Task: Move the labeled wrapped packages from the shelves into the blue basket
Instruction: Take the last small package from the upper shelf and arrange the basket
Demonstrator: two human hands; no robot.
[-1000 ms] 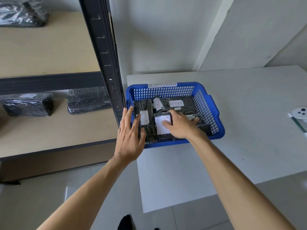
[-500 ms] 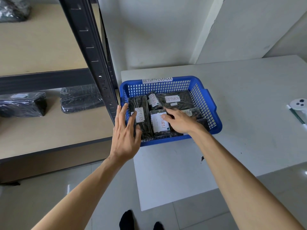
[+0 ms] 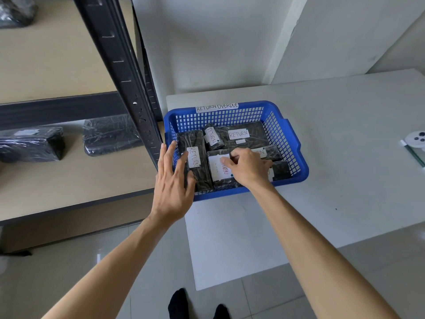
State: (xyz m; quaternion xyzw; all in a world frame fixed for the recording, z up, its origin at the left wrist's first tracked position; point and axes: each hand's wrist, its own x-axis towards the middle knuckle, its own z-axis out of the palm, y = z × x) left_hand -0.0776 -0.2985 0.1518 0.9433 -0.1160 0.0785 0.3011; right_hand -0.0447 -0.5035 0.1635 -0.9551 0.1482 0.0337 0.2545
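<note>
- Blue basket (image 3: 296, 155) sits on the counter (image 3: 345, 146), its long side running left to right.
- Left hand (image 3: 172, 180), fingers straight and spread, rests at the basket's left rim against a package (image 3: 195, 171) lying lengthwise front to back.
- Right hand (image 3: 247, 168), fingers curled, pinches the middle package (image 3: 219, 168), also front to back.
- Two wrapped packages (image 3: 108, 134) lie on the shelf (image 3: 69, 180).

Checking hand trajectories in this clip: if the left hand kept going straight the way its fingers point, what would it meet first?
Probably the long black wrapped package with the RETURN label at the left of the blue plastic basket: the left hand points up over it, fingers straight. Contact already is unclear from one view.
</note>
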